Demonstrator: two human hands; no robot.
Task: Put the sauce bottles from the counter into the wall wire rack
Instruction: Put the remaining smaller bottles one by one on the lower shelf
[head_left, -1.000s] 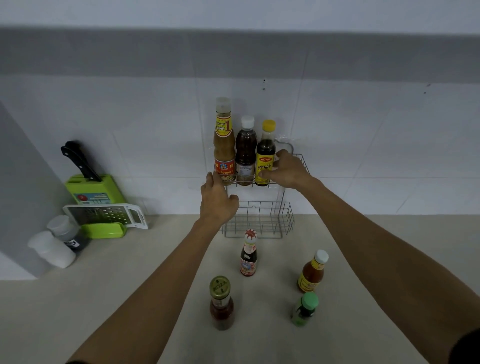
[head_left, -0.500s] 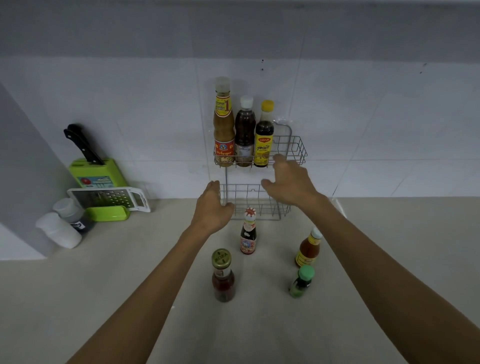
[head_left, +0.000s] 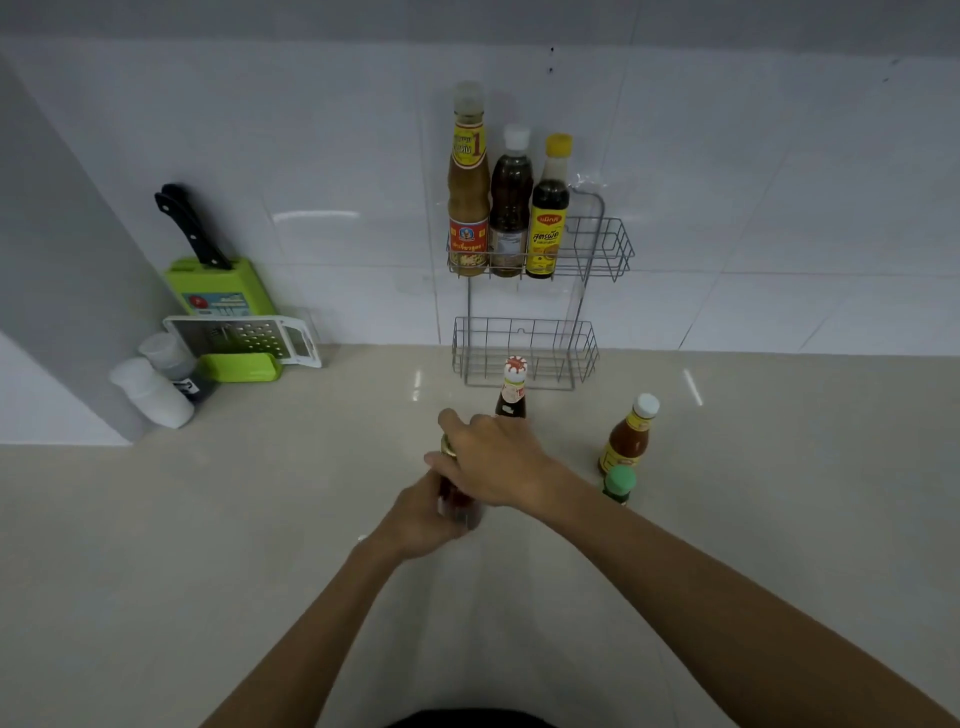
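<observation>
My left hand (head_left: 423, 522) and right hand (head_left: 493, 460) both wrap around the red bottle (head_left: 457, 496) on the desk (head_left: 260, 519). Past my hands stands another bottle (head_left: 513, 389), in front of the rack (head_left: 524, 353). Two more bottles (head_left: 628, 439) stand right of my right hand.

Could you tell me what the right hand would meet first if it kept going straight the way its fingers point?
The right hand points left, across the gold-capped bottle it already covers. Past that bottle the counter looks free, though depth is hard to judge.
</observation>
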